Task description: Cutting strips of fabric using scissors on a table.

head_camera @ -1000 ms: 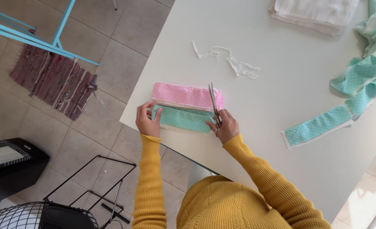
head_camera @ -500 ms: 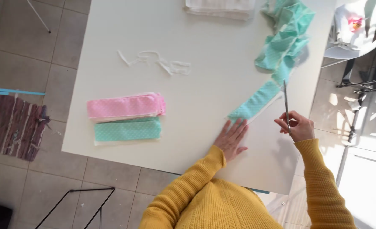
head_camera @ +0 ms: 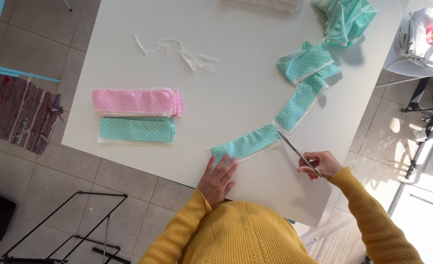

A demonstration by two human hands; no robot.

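Pinning teal strip [head_camera: 246, 144], scissors [head_camera: 297, 152] touching

Person's wearing a mustard-yellow knit sweater [head_camera: 236, 234], pretty chunky looking. There's a cable-knit pattern running in vertical ropes down the body of it, with plainer ribbed-ish knit between the ropes. Sleeves are long and the same yellow, smoother knit than the torso, and they end in snug cuffs right at the wrists. Taking the sweater's body as the reference: the left hand [head_camera: 218, 178] is bare and comes out of the cuff just above its upper left edge, and the right hand [head_camera: 320, 164] is bare too, out past the cuff up and to the right of it. No rings, watch or bracelets that I can make out on either hand.
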